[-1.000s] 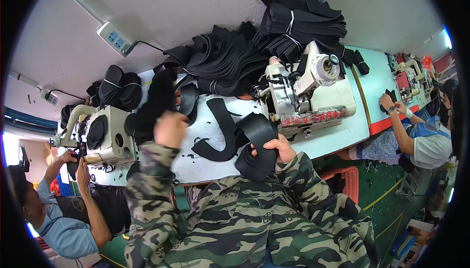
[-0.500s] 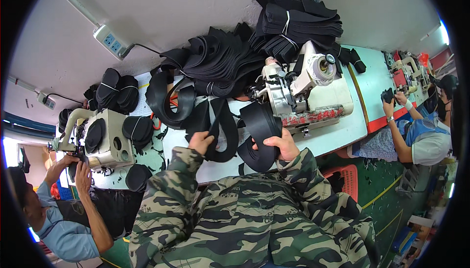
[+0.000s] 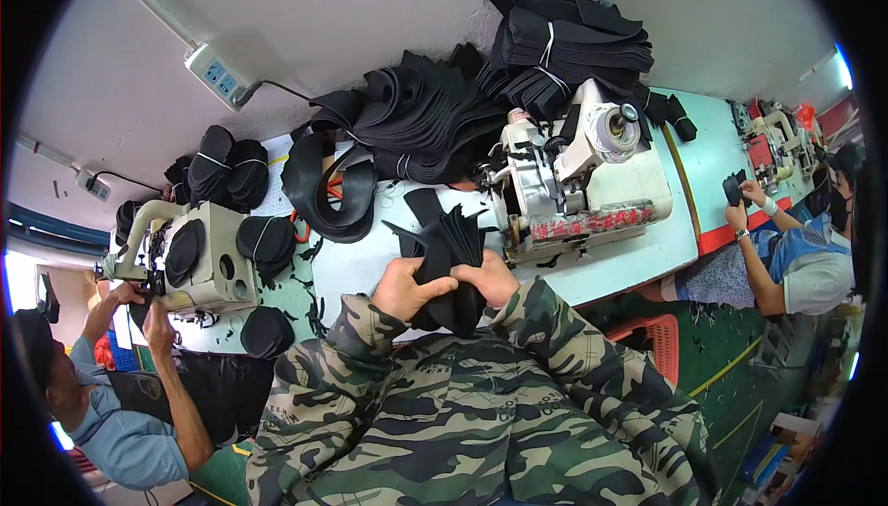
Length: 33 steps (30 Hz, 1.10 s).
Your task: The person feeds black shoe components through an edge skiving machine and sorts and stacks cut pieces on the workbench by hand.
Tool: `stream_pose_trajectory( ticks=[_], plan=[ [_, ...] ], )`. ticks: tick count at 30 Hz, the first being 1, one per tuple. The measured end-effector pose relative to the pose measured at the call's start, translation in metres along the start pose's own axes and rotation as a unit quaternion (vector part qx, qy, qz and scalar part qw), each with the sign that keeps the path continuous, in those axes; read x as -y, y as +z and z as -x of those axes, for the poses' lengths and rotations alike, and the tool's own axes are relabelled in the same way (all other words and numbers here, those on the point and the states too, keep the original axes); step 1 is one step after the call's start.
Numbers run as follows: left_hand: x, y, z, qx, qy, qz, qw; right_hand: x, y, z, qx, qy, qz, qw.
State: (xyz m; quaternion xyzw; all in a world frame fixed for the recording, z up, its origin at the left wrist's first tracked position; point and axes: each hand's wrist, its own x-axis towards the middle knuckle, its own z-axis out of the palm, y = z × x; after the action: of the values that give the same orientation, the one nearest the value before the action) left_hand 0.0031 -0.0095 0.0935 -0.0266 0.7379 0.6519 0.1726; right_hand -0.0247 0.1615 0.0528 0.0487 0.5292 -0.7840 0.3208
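Note:
Both of my hands, in camouflage sleeves, hold a bunch of black curved fabric pieces (image 3: 450, 249) just above the near edge of the white worktable (image 3: 356, 270). My left hand (image 3: 404, 288) grips the bunch from the left. On the right side of the same bunch my right hand (image 3: 488, 277) is closed. A white sewing machine (image 3: 573, 178) stands right of the bunch. A ring-shaped stack of black pieces (image 3: 330, 189) lies on the table behind my left hand.
A large heap of black cut pieces (image 3: 421, 117) and tied bundles (image 3: 569, 39) sit at the back by the wall. A person at the left works at another sewing machine (image 3: 190, 252). A person at the right holds a black piece. A red crate (image 3: 652, 339) stands below.
My left hand came down from the ring-shaped stack to the pieces in front of me. Both hands have gathered the loose curved pieces into one tight bunch.

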Motion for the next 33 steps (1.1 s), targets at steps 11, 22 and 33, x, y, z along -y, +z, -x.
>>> stream_pose_trajectory(
  ticks=[11, 22, 33],
  plan=[
    [-0.007, -0.002, -0.01, -0.03, -0.065, -0.345, 0.936, -0.014, -0.005, 0.008, -0.065, -0.088, 0.025, 0.994],
    [0.008, 0.006, 0.006, -0.009, -0.009, -0.395, 0.918, -0.008, 0.013, 0.015, -0.028, -0.116, 0.256, 0.959],
    [0.017, -0.01, 0.009, 0.041, -0.072, -0.09, 0.993, 0.007, 0.008, 0.019, 0.016, -0.032, 0.096, 0.995]
  ],
)
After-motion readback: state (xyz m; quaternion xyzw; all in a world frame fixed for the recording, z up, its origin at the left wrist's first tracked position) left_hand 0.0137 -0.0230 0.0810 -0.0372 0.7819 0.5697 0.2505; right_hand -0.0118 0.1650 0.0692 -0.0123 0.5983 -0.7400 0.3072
